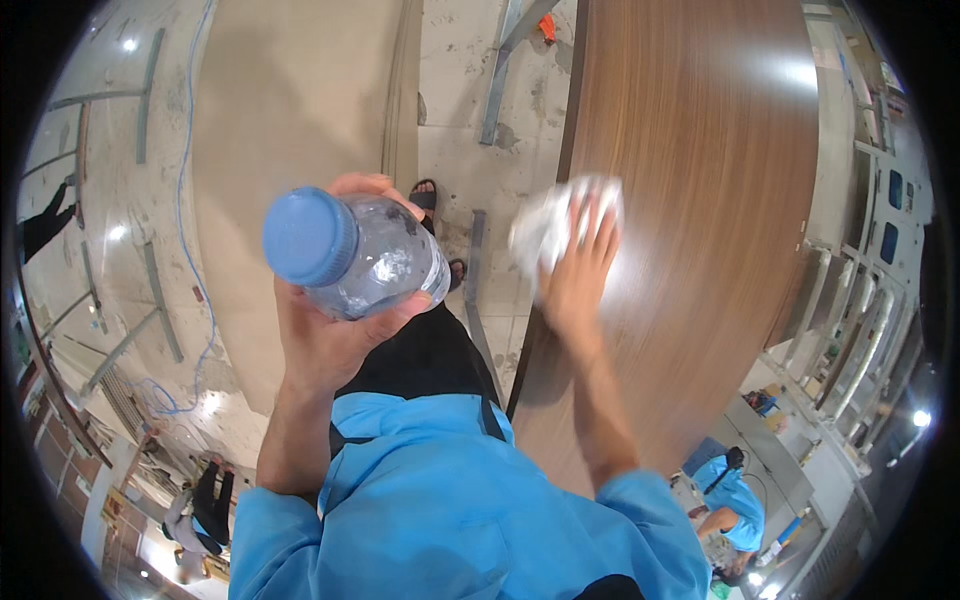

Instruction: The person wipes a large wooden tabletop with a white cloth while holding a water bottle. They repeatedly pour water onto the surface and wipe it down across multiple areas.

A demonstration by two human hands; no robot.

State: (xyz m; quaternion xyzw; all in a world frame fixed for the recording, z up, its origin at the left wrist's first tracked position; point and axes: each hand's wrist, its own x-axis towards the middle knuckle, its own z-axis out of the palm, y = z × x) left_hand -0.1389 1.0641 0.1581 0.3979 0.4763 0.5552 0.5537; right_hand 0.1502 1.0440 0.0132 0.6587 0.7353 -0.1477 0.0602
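Note:
A clear plastic bottle with a blue cap (308,238) is gripped in my left hand (322,335), tilted so the cap points up and left. The cap is on, and the thumb and fingers wrap round the body. My right hand (582,265) presses a white cloth (545,232) on the brown wood-grain panel (700,200), near its left edge. The cloth is bunched under the fingers and slightly blurred. Part of it reaches past the panel's edge.
At left lies a large beige board (290,120). Between the board and panel, metal strips (495,95) and an orange object (547,28) lie on the dusty floor. A blue cable (185,160) runs along the far left. Metal racks (865,320) and a person in blue (735,495) are at right.

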